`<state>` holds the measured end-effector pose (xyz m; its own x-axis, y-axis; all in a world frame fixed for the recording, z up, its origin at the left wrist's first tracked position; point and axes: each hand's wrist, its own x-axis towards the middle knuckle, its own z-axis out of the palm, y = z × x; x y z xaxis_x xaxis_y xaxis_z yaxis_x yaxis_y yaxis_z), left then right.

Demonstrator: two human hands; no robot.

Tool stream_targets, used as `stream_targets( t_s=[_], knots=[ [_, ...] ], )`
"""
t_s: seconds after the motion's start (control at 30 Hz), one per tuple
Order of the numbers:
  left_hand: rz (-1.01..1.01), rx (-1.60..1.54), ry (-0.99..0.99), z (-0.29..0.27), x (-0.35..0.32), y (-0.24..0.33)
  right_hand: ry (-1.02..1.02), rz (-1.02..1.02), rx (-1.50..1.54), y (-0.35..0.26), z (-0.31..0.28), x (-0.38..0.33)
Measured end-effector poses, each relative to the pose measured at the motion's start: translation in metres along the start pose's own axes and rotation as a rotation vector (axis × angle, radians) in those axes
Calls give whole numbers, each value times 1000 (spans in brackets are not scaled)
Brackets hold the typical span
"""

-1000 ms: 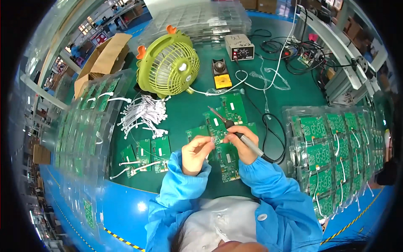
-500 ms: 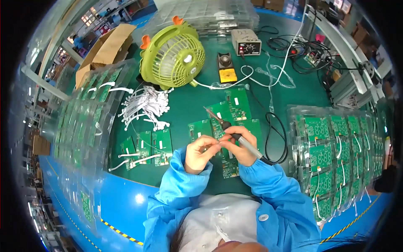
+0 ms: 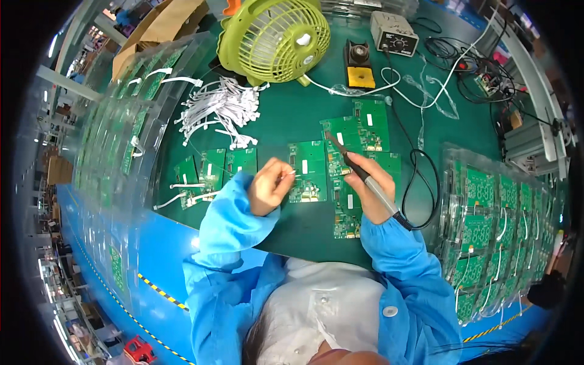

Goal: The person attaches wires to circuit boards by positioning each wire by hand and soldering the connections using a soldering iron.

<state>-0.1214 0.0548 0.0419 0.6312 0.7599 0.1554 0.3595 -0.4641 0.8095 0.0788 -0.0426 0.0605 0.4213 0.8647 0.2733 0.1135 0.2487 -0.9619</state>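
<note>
My right hand (image 3: 375, 186) grips a soldering iron (image 3: 378, 193) like a pen, its tip over the boards at the middle of the table. Just left of it my left hand (image 3: 267, 187) is closed in a pinch beside a green circuit board (image 3: 308, 173). A small pale end shows at its fingertips, and a thin wire (image 3: 210, 159), which looks like solder, runs toward that hand from the left. More circuit boards (image 3: 371, 126) lie around the iron's tip, some overlapping. Left of my left hand are several boards (image 3: 212, 172) with white cables (image 3: 169, 199).
A heap of white cables (image 3: 220, 109) lies at the back left, before a green fan (image 3: 277, 42). An iron stand (image 3: 358, 58) and a soldering station (image 3: 394, 35) stand behind. The iron's black cord (image 3: 435, 201) loops at right. Stacked clear trays (image 3: 447, 201) flank both sides.
My hands, together before, have come apart: the left has moved left, the right rightward with the soldering iron. A board between them is now uncovered. The whole view has also shifted.
</note>
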Motion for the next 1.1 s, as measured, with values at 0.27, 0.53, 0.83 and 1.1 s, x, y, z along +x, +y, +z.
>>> stream_targets(
  t_s=[0.27,0.53,0.83,1.1],
  knots=[
    [3,17,-48,25,-10,-39,-106,-217,-264,23,-7,6],
    [-88,46,-269,-6,-53,-19,-38,-101,-164,27,-5,10],
    [-262,246,32,-55,-42,-16,33,-74,-138,22,-3,12],
    [26,4,40,-10,-7,6,125,153,-5,19,0,5]
  ],
)
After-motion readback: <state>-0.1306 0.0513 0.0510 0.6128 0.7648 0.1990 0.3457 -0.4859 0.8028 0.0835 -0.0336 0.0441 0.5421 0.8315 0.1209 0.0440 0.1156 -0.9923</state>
